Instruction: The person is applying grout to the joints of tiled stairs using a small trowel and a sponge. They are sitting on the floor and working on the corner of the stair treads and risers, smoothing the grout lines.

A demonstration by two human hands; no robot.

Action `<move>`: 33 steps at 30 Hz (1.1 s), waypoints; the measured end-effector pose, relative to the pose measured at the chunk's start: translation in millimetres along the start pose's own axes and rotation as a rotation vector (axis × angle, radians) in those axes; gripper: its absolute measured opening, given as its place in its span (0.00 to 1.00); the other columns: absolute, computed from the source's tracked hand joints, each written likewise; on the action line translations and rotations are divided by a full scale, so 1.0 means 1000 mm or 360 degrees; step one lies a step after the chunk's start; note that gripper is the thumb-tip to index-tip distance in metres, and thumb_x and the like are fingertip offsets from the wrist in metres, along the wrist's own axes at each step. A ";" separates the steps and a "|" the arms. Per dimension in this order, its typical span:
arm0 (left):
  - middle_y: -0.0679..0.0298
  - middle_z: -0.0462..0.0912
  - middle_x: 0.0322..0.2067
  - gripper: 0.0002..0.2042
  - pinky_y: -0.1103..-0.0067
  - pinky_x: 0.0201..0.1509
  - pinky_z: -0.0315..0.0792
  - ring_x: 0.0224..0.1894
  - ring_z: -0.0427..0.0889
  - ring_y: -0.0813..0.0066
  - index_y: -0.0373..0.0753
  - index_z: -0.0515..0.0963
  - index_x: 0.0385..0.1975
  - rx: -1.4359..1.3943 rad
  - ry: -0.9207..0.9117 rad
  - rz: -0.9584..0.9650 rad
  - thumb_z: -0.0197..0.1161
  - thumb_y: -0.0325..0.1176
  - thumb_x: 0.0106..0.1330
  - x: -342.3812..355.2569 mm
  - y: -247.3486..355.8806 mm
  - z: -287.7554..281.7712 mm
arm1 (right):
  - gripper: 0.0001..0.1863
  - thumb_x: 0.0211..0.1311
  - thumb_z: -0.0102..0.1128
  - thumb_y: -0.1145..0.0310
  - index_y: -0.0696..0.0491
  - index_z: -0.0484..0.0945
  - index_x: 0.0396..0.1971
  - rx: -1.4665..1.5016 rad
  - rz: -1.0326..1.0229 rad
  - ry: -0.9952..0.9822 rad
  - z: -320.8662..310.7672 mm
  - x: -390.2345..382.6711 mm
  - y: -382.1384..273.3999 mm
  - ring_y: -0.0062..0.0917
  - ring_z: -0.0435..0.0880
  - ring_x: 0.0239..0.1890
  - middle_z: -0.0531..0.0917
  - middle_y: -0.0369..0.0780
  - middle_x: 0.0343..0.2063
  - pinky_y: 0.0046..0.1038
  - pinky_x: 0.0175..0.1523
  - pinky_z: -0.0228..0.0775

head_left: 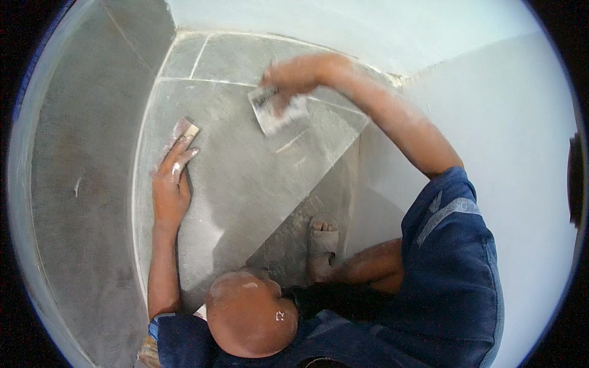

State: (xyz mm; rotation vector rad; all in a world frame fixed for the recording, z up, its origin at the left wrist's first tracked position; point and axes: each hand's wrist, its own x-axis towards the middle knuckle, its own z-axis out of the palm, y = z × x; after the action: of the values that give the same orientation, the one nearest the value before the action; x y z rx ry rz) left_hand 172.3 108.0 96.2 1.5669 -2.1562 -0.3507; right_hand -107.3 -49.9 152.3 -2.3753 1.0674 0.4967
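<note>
My left hand [173, 168], its fingers smeared with white paste, reaches along the left side of a grey stone-tiled surface [227, 159]. It holds a small flat scraper [188, 129] with a tan strip along one edge, close to the surface. Farther off and to the right, my right hand [294, 76] is blurred by motion. Its fingers grip a flat, squarish white-and-grey piece [277, 113] against the tiles, beside a white joint line [224, 81]. Blur hides what that piece is made of. Short white streaks [291, 141] mark the tile near it.
A dark grey tiled face [80, 184] rises at the left. White walls [491, 129] stand behind and to the right. The tiled surface ends at a diagonal edge [307, 195], beyond which my sandalled foot [323, 236] rests lower down. My bare knee [251, 316] is close in front.
</note>
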 end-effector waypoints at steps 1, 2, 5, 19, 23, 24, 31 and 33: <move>0.57 0.76 0.55 0.16 0.67 0.65 0.64 0.60 0.72 0.60 0.39 0.78 0.46 0.0034 0.0003 -0.0007 0.49 0.17 0.62 0.000 0.001 0.000 | 0.23 0.50 0.68 0.59 0.52 0.79 0.46 0.0059 0.0056 0.0035 -0.007 0.001 0.008 0.35 0.82 0.45 0.82 0.41 0.44 0.36 0.50 0.73; 0.58 0.76 0.55 0.16 0.67 0.66 0.64 0.60 0.72 0.61 0.39 0.78 0.46 -0.0011 0.0005 -0.0045 0.49 0.17 0.63 0.001 0.002 0.002 | 0.22 0.51 0.68 0.58 0.52 0.79 0.44 0.0115 0.0024 -0.0120 -0.015 0.003 0.011 0.33 0.82 0.44 0.82 0.42 0.43 0.33 0.48 0.75; 0.59 0.76 0.55 0.16 0.67 0.67 0.63 0.60 0.72 0.63 0.40 0.79 0.46 -0.0055 -0.0017 -0.0106 0.49 0.18 0.63 0.002 0.004 -0.002 | 0.23 0.51 0.67 0.55 0.53 0.79 0.45 -0.0031 -0.0065 -0.0118 0.002 -0.006 0.004 0.33 0.82 0.44 0.82 0.43 0.42 0.33 0.49 0.75; 0.61 0.75 0.56 0.16 0.67 0.67 0.63 0.60 0.71 0.63 0.41 0.79 0.44 0.0060 -0.0087 0.0033 0.48 0.18 0.63 -0.001 -0.011 -0.002 | 0.26 0.53 0.64 0.53 0.50 0.77 0.50 -0.0111 -0.0081 -0.0169 0.017 -0.047 -0.040 0.29 0.82 0.44 0.84 0.40 0.35 0.31 0.48 0.76; 0.61 0.75 0.55 0.16 0.67 0.67 0.63 0.61 0.71 0.62 0.41 0.79 0.45 -0.0109 -0.0093 0.0037 0.48 0.18 0.63 0.006 -0.005 -0.003 | 0.31 0.54 0.60 0.46 0.51 0.75 0.53 0.0012 0.0017 -0.0314 0.021 -0.047 -0.028 0.34 0.77 0.51 0.80 0.45 0.43 0.36 0.55 0.73; 0.61 0.75 0.55 0.15 0.67 0.67 0.63 0.61 0.71 0.62 0.41 0.79 0.45 -0.0096 -0.0098 0.0052 0.48 0.19 0.64 0.005 -0.009 -0.002 | 0.32 0.54 0.60 0.45 0.51 0.75 0.53 -0.0062 -0.0036 -0.0273 0.025 -0.050 -0.040 0.35 0.77 0.52 0.80 0.45 0.45 0.36 0.55 0.72; 0.61 0.76 0.55 0.14 0.67 0.67 0.62 0.61 0.71 0.62 0.40 0.79 0.45 -0.0187 -0.0124 0.0011 0.48 0.21 0.65 0.004 -0.006 -0.004 | 0.28 0.50 0.66 0.49 0.57 0.79 0.44 -0.0006 0.0335 -0.0723 0.016 -0.056 -0.038 0.32 0.82 0.44 0.83 0.46 0.33 0.35 0.49 0.75; 0.60 0.76 0.55 0.14 0.67 0.67 0.62 0.60 0.71 0.62 0.40 0.78 0.45 -0.0168 -0.0108 0.0030 0.48 0.20 0.65 0.003 -0.011 -0.004 | 0.25 0.48 0.69 0.51 0.57 0.81 0.37 -0.0043 0.0217 -0.0639 0.028 -0.068 -0.049 0.33 0.83 0.40 0.83 0.45 0.29 0.33 0.46 0.76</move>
State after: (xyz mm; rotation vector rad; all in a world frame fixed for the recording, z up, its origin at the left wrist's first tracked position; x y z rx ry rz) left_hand 182.1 101.5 95.1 1.4953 -2.1648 -0.5100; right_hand -116.2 34.5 177.2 -2.1067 1.0391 0.9930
